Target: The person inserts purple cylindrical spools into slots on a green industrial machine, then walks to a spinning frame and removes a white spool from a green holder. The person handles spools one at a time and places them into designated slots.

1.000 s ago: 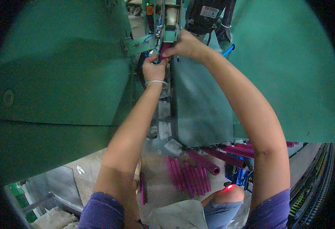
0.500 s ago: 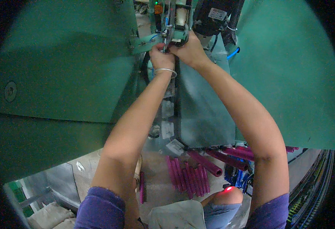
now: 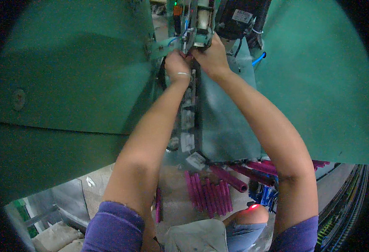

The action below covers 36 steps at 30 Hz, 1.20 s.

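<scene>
Both arms reach far forward into a narrow gap in a green machine. My left hand (image 3: 177, 64), with a bracelet (image 3: 184, 74) at its wrist, has its fingers curled inward at the bottom of a metal mechanism (image 3: 188, 29). Close beside it, my right hand (image 3: 211, 59) bends round the lower end of a block with a pale roller (image 3: 203, 20). Its thumb side points toward the left fingertips, where a small dark reddish spot shows. Whatever the fingertips pinch is too small and shaded to name.
Green panels (image 3: 67, 75) flank the gap, and a black motor (image 3: 239, 19) hangs to the upper right. Below lie several purple tubes (image 3: 209, 195), with thicker ones (image 3: 230, 178) beside them. A grey cloth (image 3: 197, 235) covers my lap. Dark cables (image 3: 348, 210) run at the right.
The left hand has turned slightly and its fingers have curled closer to the right hand. The right hand stays at the mechanism. The whole view has shifted slightly.
</scene>
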Available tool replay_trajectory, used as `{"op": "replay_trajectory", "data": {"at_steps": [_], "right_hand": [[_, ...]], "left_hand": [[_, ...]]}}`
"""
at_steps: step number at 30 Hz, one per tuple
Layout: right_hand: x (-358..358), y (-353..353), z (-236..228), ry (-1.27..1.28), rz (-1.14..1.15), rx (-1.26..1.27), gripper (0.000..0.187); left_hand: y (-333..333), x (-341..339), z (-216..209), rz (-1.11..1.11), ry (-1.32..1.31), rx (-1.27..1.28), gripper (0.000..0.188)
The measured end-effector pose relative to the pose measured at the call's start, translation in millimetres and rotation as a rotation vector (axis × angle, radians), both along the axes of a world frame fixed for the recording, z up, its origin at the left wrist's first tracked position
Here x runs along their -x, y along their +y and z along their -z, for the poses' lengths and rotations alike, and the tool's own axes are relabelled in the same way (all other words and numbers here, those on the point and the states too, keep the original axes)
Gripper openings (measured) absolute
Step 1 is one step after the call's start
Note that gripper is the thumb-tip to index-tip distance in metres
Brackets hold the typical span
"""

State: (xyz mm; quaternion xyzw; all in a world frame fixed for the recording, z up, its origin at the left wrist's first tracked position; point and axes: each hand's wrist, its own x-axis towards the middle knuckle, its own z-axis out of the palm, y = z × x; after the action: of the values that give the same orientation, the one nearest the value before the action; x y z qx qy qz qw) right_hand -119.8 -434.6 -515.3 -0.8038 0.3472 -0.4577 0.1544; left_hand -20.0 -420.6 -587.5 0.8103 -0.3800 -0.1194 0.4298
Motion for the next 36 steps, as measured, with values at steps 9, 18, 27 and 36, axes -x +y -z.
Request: {"op": "replay_trajectory", "data": {"at_steps": [9,18,27,36], "right_hand": [[-5.6,10.0,-5.1,0.118,0.119,0.107,0.031],[-7.7,3.7,11.4,0.234,0.227,0.048,0.031],[-11.8,-6.4,12.8,0.141,0.277,0.248,0.041],[-8.5,9.7,1.8,0.042,0.096,-0.166,0.048]], "left_hand": [[201.8,113.3,-42.0,0.377,0.445,0.129,0.014],[376.3,20.7,112.0,1.181,0.094,-1.388,0.018],[405.0,50.2,147.9,0.973,-0.057,-1.393,0.024],[379.9,96.3,0.0,0.96,0.235,-0.88,0.032]]}}
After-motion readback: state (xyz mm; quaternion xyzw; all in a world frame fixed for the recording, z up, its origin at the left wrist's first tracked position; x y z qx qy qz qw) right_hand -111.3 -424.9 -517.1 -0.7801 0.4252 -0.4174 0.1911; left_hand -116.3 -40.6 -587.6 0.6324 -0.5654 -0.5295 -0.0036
